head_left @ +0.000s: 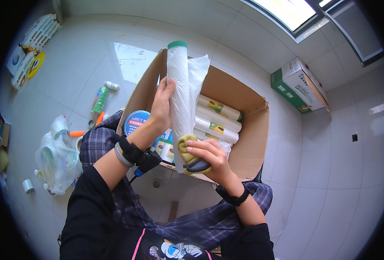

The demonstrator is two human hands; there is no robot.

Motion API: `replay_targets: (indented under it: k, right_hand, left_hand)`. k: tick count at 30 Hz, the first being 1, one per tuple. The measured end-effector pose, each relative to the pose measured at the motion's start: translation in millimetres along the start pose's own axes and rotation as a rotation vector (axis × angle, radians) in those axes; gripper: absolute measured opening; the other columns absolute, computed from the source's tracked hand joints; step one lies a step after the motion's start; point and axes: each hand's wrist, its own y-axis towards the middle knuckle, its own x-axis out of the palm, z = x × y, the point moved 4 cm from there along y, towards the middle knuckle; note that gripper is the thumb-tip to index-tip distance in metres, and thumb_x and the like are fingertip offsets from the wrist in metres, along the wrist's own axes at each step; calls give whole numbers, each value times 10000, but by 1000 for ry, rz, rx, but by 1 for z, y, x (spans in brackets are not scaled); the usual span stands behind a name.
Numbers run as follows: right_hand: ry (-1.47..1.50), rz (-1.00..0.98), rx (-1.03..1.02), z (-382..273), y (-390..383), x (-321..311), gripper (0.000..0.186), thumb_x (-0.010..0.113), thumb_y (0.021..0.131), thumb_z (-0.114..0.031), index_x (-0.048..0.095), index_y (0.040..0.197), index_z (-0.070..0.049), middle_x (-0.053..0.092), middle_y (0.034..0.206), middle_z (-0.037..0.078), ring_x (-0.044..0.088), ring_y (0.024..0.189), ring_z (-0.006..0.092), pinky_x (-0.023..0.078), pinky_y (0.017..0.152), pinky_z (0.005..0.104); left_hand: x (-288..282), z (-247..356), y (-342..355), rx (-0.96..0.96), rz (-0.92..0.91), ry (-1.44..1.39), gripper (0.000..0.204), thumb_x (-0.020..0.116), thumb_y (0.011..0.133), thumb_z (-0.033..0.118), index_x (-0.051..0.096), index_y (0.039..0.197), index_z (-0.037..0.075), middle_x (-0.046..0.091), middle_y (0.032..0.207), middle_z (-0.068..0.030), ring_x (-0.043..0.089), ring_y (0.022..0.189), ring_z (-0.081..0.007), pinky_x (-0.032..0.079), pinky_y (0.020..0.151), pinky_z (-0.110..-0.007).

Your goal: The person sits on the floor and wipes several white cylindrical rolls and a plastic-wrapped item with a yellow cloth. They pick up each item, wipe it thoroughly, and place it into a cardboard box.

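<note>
a white roll is held up over an open cardboard box, in front of the person's body. its long axis runs nearly straight away from the person, from the lap side to the far side, and its green end points away. a loose white sheet hangs off the right of its far half. whether the roll tilts up or lies level is hard to judge.

the left hand is partly closed around the roll's left side, above its middle, with the thumb in front; the other fingers are largely hidden behind it. the right hand is half closed on a yellow-green cloth with a dark patch, pressed to the roll's near part. cloth and fingers cover some of that part, so the near tip is hard to make out.

in the box, more white rolls lie side by side, their left ends hidden behind the held roll. a round blue lid sits at the box's left, partly covered by the left forearm. on the floor to the left is a clear bag, its contents blurred by the plastic. a green and white carton stands far right. the window is cut off by the upper edge.
</note>
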Motion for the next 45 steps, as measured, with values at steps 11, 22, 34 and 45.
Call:
replay_targets:
  k: [11, 22, 34, 45]
  right_hand:
    - [729, 778, 832, 87, -38, -49, 256, 588, 775, -15, 552, 1027, 17, 597, 959, 79, 596, 862, 173, 502, 775, 311]
    - [967, 279, 948, 71, -28, 23, 374, 560, 798, -71, 476, 1153, 11, 568, 1029, 62, 541, 932, 139, 436, 815, 268]
    - [110, 257, 657, 62, -19, 13, 371, 706, 720, -164, 516, 988, 8, 595, 881, 192, 598, 825, 313, 462, 731, 348]
    - [275, 326, 683, 59, -18, 2, 259, 642, 784, -116, 537, 976, 23, 614, 872, 121, 589, 799, 168, 457, 720, 293]
  left_hand:
    - [4, -5, -4, -268, -15, -167, 639, 471, 855, 563, 380, 1243, 63, 544, 1051, -108, 539, 1015, -201, 455, 884, -352]
    - [7, -43, -23, -364, -57, 216, 692, 529, 865, 481, 242, 1319, 43, 474, 1192, -128, 509, 1070, -204, 450, 879, -352]
    - [1, -60, -20, -123, -204, 498, 1034, 705, 747, 395, -16, 1410, 64, 167, 1389, -210, 216, 1301, -312, 211, 1062, -391]
    - [16, -48, -32, 15, -285, 573, 909, 683, 784, 299, 65, 1408, 67, 260, 1381, -153, 269, 1293, -242, 249, 1051, -356]
